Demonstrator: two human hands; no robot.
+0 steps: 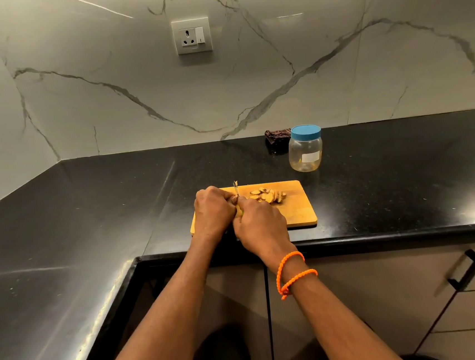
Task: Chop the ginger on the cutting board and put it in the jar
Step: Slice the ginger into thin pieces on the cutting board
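Right hand (259, 221) gripped the knife (236, 191), blade upright at the cutting board's (300, 211) left end; left hand (211, 210) was curled over the uncut ginger piece (234, 200) just beside the blade, piece mostly hidden. Ginger slices (268, 195) lay in a loose pile mid-board, right of the blade. Board sat at the worktop's (390, 182) front edge; the jar (305, 151), blue lid on, stood behind the board's right corner, dark cloth (277, 136) against the back wall.

Ginger slices (268, 196) on cutting board (300, 211), jar (305, 148) behind its right end, cloth (277, 136) behind jar
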